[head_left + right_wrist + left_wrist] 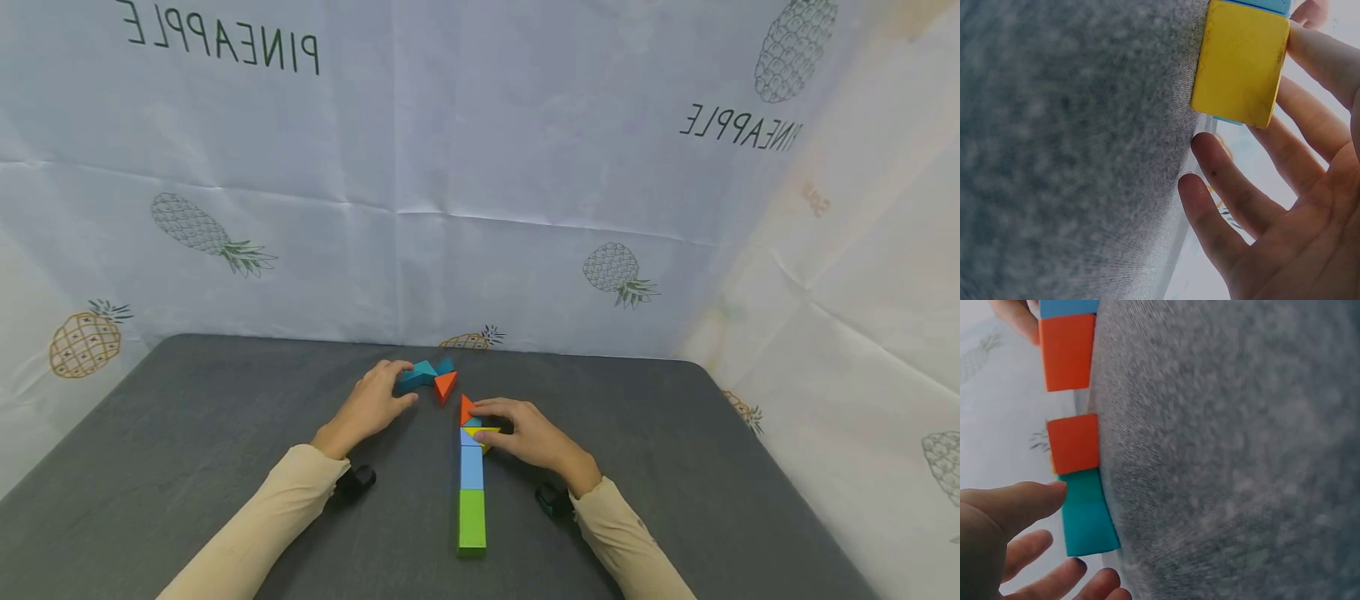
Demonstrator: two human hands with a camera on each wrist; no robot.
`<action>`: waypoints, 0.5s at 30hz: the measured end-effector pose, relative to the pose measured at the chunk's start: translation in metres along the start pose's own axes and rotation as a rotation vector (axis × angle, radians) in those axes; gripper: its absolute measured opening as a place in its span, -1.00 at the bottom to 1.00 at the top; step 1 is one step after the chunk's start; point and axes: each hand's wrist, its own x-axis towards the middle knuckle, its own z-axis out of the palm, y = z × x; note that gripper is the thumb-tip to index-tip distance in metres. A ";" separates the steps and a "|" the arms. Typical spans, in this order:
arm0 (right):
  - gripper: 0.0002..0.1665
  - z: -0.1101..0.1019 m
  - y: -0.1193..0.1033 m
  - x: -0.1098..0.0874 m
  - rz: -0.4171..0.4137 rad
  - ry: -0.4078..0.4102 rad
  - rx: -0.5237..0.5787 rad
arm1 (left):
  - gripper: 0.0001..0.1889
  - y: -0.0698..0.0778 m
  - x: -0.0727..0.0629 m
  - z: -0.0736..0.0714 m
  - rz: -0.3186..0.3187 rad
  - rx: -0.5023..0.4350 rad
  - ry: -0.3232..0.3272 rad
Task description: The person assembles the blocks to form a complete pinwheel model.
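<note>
My left hand (373,402) is beside a small group at the back, its fingertips at a dark teal block (408,381) and its thumb apart from the fingers. In the left wrist view, the thumb overlaps a teal block (1090,519). An orange triangular block (446,386) stands at the group's right. With my right hand (528,433) I hold a yellow triangular block (1241,62), thumb on its side and fingers behind. It sits in a row with another orange triangular block (466,409), a light-blue block (472,467) and a green block (472,518).
The dark grey table (637,400) runs back to a hanging pale cloth (487,150) printed with pineapples. A black wrist device (356,482) sits under the left wrist, and another (553,500) under the right one.
</note>
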 end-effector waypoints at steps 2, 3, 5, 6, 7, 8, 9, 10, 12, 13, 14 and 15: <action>-0.44 0.000 0.000 0.000 -0.003 0.000 -0.001 | -0.46 -0.001 0.002 0.000 -0.011 0.002 -0.006; -0.44 0.000 0.000 0.001 -0.001 0.001 -0.001 | -0.46 -0.002 0.003 0.000 -0.015 0.003 -0.008; -0.44 0.000 0.001 0.001 -0.004 0.002 -0.004 | -0.48 -0.003 0.004 0.000 -0.021 0.006 -0.013; -0.44 0.000 0.001 0.001 -0.005 0.002 -0.007 | -0.49 -0.003 0.005 0.001 -0.023 0.007 -0.017; -0.44 0.000 0.001 0.002 -0.005 0.002 -0.009 | -0.49 -0.003 0.005 0.000 -0.026 0.007 -0.019; -0.44 0.000 0.001 0.002 -0.004 0.001 -0.011 | -0.50 -0.003 0.006 0.000 -0.027 0.007 -0.022; -0.44 0.000 0.001 0.002 -0.003 0.001 -0.012 | -0.51 -0.004 0.007 0.000 -0.028 0.009 -0.024; -0.44 0.000 0.001 0.002 -0.001 0.000 -0.013 | -0.51 -0.004 0.008 0.000 -0.029 0.011 -0.028; -0.45 0.000 0.001 0.001 0.001 0.000 -0.012 | -0.52 -0.004 0.009 0.000 -0.034 0.009 -0.032; -0.45 0.000 0.001 0.001 0.002 0.000 -0.011 | -0.53 -0.004 0.010 0.000 -0.036 0.007 -0.033; -0.45 0.000 0.000 0.001 0.002 0.000 -0.011 | -0.54 -0.004 0.010 0.000 -0.038 0.006 -0.034; -0.45 0.000 0.000 0.001 0.002 0.000 -0.008 | -0.55 -0.004 0.011 0.000 -0.040 0.005 -0.034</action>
